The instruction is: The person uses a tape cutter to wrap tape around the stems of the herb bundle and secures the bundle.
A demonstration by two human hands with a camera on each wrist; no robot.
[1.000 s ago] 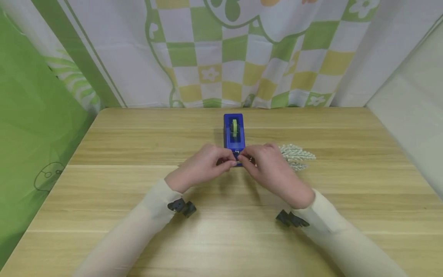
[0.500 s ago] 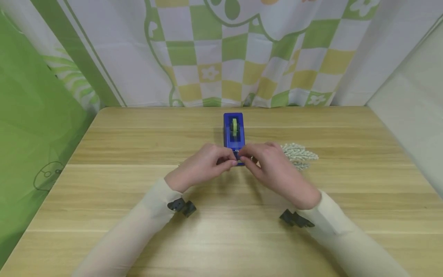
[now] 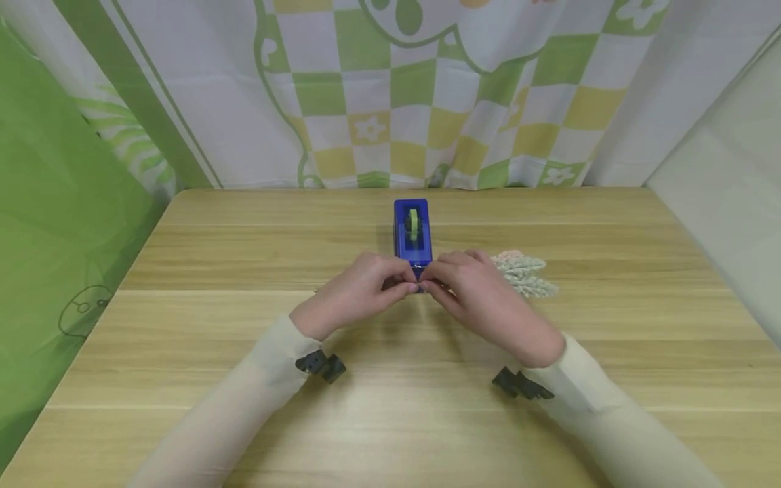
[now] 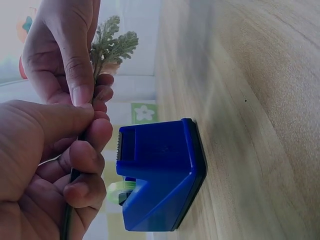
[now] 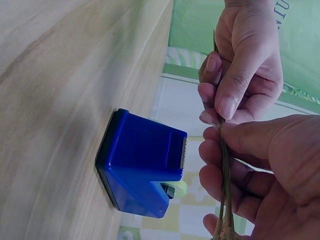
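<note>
Both hands pinched one thin plant stem (image 5: 223, 165) between thumb and fingertips, meeting just in front of a blue tape dispenser (image 3: 412, 234). The left hand (image 3: 356, 291) held the bare end of the stem, its fingers curled round it. The right hand (image 3: 482, 298) gripped the stem right beside the left, thumb pressed against forefinger. From the right hand's grip the stem ran out to a pale, frosted, fern-like sprig (image 3: 521, 271), which showed past the knuckles on the person's right, low over the table (image 3: 183, 325).

In the wrist views the stem was raised off the table, level with the dispenser's serrated cutter (image 4: 120, 142) and near it. This likely kept the stem within reach of the tape; no pulled strip of tape was clear to see. A green roll of tape (image 3: 413, 224) sat in the dispenser, which stood flat on the wooden table towards its far edge.

Cream sleeves (image 3: 244, 400) covered both forearms. Behind the table hung a curtain (image 3: 390, 95) in green, yellow and white checks.
</note>
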